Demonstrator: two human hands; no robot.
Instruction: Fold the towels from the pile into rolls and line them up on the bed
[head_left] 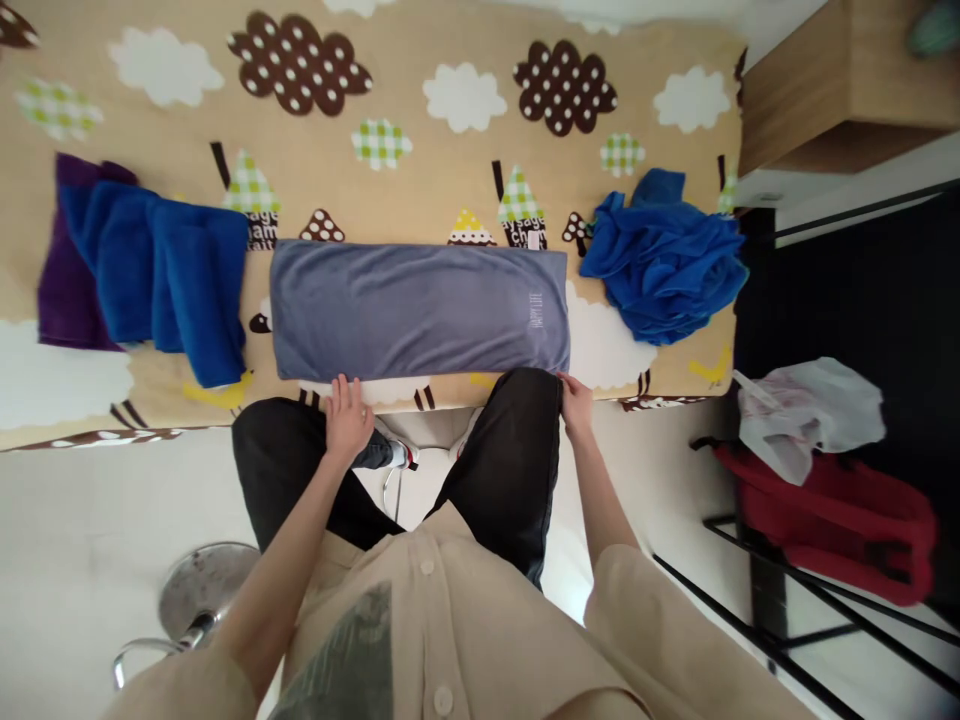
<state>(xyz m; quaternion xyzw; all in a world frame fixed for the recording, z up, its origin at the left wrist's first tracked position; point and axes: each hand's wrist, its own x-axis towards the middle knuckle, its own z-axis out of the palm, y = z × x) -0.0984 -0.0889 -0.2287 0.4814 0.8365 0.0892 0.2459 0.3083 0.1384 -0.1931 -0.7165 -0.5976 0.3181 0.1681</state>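
Observation:
A grey-blue towel [420, 310] lies spread lengthwise on the patterned sheet, with "HAPPY LIFE" lettering near its right end. My left hand [347, 415] rests at the towel's near edge, left of the middle, with fingers stretched out and holding nothing. At the near right corner, my right hand [576, 405] has its fingers closed on the towel's edge, beside my right knee. To the left lie folded blue towels [187, 270] over a purple towel [71, 270]. A crumpled heap of blue towels [664, 260] sits at the right.
Under the towels is a beige sheet [420, 205] with clouds and trees, covering a bed or table. A wooden box-like cabinet [795, 90] stands at the far right. A red bag [840, 530], a white plastic bag [814, 410] and a round metal stool [206, 585] are nearby.

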